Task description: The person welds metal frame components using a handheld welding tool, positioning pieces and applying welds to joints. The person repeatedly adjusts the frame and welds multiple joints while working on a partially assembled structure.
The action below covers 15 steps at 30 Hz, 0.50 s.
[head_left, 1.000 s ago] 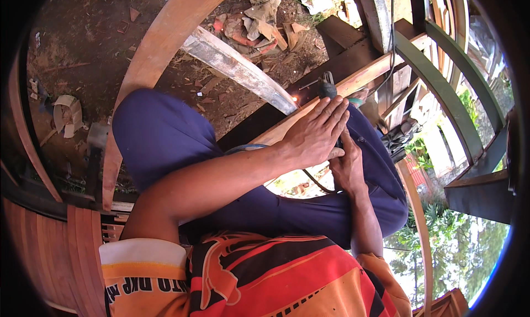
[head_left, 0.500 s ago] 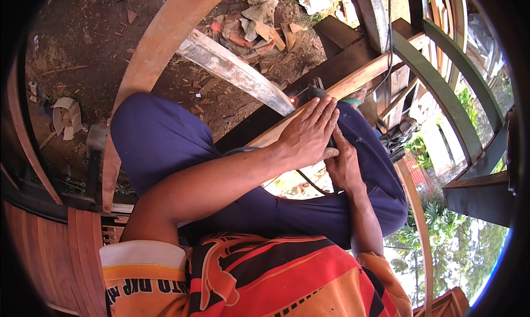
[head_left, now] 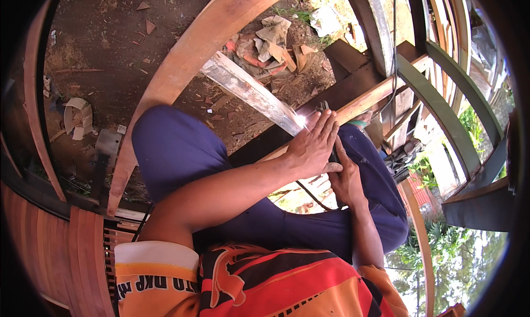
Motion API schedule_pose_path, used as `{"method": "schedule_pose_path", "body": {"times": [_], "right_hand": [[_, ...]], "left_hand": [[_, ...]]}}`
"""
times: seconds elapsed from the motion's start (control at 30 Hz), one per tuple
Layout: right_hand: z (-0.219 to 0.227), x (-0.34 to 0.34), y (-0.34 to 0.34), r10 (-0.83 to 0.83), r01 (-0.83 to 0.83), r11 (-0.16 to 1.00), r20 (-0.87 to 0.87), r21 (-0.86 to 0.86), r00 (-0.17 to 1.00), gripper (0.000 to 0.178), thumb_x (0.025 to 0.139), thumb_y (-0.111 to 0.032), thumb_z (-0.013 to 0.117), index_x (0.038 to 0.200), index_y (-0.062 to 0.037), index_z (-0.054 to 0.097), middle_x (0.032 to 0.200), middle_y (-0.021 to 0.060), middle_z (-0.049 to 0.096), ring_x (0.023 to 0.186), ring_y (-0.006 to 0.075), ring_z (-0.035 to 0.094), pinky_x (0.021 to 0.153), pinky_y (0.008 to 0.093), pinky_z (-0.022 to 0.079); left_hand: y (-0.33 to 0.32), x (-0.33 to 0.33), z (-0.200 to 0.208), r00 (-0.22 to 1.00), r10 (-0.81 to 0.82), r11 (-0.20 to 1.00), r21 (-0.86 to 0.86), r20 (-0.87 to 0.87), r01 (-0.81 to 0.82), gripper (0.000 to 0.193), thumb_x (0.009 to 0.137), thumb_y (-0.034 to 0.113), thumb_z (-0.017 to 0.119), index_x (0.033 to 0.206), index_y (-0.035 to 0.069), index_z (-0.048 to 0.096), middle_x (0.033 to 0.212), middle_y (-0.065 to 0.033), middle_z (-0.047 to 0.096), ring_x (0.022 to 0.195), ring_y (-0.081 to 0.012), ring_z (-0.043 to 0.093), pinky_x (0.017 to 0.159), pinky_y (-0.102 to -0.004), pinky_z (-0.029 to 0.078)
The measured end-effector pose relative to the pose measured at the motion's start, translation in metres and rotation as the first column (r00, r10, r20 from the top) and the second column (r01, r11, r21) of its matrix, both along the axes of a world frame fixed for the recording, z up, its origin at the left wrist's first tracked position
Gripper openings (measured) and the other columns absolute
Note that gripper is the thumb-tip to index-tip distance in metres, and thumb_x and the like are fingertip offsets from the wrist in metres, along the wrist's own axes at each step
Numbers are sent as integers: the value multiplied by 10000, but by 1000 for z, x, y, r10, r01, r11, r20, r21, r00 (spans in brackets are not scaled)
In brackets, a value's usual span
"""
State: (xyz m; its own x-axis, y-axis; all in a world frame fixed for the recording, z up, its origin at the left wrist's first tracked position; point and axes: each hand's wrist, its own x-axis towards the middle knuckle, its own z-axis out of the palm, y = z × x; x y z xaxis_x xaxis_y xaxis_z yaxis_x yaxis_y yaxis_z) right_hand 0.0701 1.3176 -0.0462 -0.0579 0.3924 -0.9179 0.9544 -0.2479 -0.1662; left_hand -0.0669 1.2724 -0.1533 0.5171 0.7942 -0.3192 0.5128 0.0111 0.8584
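Dark tool: a cabled holder point(head_left: 322, 105) whose head shows just beyond the left fingertips; its handle is mostly hidden under the hands.
Spark: a white glare point(head_left: 300, 120) at the near end of the pale bar point(head_left: 251, 92), just beside the left fingers.
Right hand: seems clamped around the tool's handle point(head_left: 348, 180), index finger stretched along it; the full grip is hidden.
Left hand: laid over the tool, fingers straight and side by side point(head_left: 311, 143), touching the right hand; whether it bears weight, I cannot tell.
Step in hand: judging by the glare, welding the bar's end against the dark beam point(head_left: 265, 142).
Next move calls for: a steady tip on the joint, left fingers clear of the glare.
Cable: black, looping below the right hand point(head_left: 312, 195).
Light wooden strip: runs along the dark beam point(head_left: 367, 99).
Curved rib: brown, arching past the left knee point(head_left: 182, 57).
Ground: brown soil with scraps point(head_left: 110, 33).
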Motion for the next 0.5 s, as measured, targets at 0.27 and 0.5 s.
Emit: {"method": "schedule_pose_path", "body": {"times": [0.27, 0.5], "right_hand": [[37, -21, 12, 132, -108, 984, 175, -138, 976, 745, 982, -122, 669, 1642, -170, 326, 1372, 219, 666, 1195, 322, 694, 932, 338, 594], [-45, 64, -37, -139, 119, 984, -151, -135, 979, 499, 1023, -8, 442, 1500, -95, 557, 965, 69, 698, 733, 172, 587, 606, 314, 471]], "left_hand": [[5, 5, 8, 980, -61, 983, -158, 187, 92, 1086, 896, 640, 577, 1507, -214, 302, 1648, -393, 183, 1577, -470, 158, 1302, -557, 93], [-19, 31, -48, 992, 15, 999, 37, 123, -20, 1321, 820, 829, 566, 1550, -205, 190, 1662, -393, 121, 1587, -472, 78, 1299, -566, 79]]}}
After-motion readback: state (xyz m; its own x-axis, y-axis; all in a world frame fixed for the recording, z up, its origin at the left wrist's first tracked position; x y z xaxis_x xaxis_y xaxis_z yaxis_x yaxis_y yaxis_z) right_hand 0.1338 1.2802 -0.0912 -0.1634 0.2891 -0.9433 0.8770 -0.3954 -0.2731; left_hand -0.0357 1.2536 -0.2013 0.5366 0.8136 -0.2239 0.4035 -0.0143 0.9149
